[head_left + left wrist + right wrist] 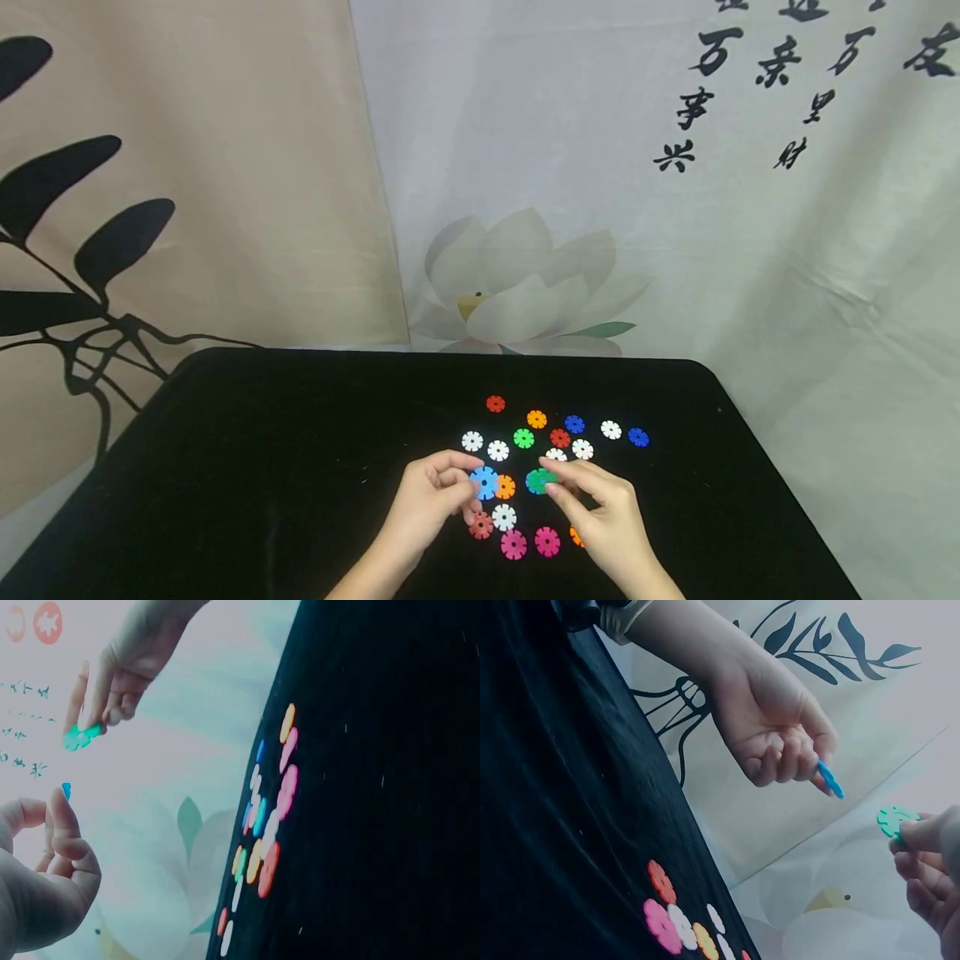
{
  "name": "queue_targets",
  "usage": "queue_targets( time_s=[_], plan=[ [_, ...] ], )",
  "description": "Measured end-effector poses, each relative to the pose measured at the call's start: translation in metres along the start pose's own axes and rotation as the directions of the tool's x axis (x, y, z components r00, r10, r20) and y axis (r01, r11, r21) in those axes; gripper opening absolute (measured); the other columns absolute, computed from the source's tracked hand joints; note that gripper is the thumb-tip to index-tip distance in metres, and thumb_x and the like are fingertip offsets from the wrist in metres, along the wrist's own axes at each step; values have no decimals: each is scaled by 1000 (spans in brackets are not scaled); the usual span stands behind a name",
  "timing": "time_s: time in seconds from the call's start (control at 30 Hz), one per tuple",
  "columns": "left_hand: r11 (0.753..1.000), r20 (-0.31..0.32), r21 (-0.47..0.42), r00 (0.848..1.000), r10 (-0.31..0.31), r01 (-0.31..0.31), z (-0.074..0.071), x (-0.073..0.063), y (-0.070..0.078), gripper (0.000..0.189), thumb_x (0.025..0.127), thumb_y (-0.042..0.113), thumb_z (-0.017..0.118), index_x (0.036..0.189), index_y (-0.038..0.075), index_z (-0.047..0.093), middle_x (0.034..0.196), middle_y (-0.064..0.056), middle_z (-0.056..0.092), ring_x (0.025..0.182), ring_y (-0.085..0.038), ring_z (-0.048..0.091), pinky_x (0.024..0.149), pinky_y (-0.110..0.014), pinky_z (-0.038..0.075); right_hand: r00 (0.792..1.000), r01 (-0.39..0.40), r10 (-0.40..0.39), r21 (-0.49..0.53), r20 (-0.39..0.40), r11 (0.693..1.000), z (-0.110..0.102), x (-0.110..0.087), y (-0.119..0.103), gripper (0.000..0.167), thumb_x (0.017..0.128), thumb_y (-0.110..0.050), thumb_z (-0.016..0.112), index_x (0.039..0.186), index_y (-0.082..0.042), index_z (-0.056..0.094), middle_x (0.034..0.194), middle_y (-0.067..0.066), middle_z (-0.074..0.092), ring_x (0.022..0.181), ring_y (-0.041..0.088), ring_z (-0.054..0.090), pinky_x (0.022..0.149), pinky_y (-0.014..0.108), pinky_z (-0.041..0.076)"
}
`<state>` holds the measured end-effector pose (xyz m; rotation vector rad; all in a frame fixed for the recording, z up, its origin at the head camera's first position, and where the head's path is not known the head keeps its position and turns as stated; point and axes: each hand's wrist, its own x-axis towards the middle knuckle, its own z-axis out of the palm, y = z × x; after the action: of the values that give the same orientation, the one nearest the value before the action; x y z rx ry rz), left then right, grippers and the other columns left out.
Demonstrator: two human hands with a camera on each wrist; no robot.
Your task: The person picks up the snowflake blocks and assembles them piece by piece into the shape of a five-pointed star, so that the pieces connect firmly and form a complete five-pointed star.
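My left hand (pixel 429 502) pinches a light blue notched plastic disc (pixel 484 482) between thumb and fingers. A green notched disc (pixel 537 481) is pinched by my right hand (pixel 606 505). Both discs are held up above the black table, a short gap apart. From the right wrist, the blue disc (pixel 830 779) shows nearly edge-on, while the green disc (pixel 895 821) shows its slots. In the left wrist view, only a sliver of the blue disc (pixel 67 790) rises past the fingertips, and the green disc (pixel 81 738) hangs from the other hand.
Loose notched discs lie on the black table (pixel 225 467), among them a red disc (pixel 496 404), a white disc (pixel 611 430), a dark blue disc (pixel 639 437) and a pink disc (pixel 547 542). Behind the table hangs a printed cloth (pixel 525 150) with a lotus and black characters.
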<state>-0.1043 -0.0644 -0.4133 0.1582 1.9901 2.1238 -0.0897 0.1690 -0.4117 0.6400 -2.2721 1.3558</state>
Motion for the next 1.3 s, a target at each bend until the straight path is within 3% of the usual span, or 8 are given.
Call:
queue_targets(
  time_s=[0.17,0.47,0.93,1.07,1.3],
  plan=[
    [999,0,-45,1000,1,-1,7,-5,-3,25,86,2,65,110,-4,64,73,-16,66,61,-27,65,62,-29,55,1000,-5,6,12,-18,1000,6,-5,-3,37,78,5,75,109,-15,72,83,-8,66,68,8,56,61,27,53],
    [995,0,-100,1000,-30,30,16,-6,-8,25,85,2,65,109,-4,64,72,-14,66,59,-18,63,58,-26,53,999,16,-15,19,-42,1000,15,-11,-3,30,77,5,75,103,-9,72,84,-8,68,66,8,58,58,24,51],
    [994,8,-104,999,-35,36,20,-8,-16,26,86,5,64,111,-4,64,75,-15,67,58,-15,61,59,-24,52,998,31,-28,45,-56,999,23,-15,-1,30,77,6,75,102,-11,72,83,-3,70,65,9,62,59,23,52],
    [990,23,-138,999,-33,36,20,-8,-18,26,87,4,64,111,-6,64,76,-15,67,59,-14,61,58,-24,52,998,-6,10,62,-62,998,25,-17,-1,28,77,6,75,97,-13,72,82,-6,70,65,8,62,58,26,53],
    [985,29,-171,1000,-11,16,23,-9,-21,25,86,1,63,109,-7,64,74,-13,66,58,-13,60,58,-23,52,996,28,-22,77,-87,997,28,-19,2,29,73,12,75,92,-10,74,83,-2,71,66,11,64,58,27,55]
  ],
)
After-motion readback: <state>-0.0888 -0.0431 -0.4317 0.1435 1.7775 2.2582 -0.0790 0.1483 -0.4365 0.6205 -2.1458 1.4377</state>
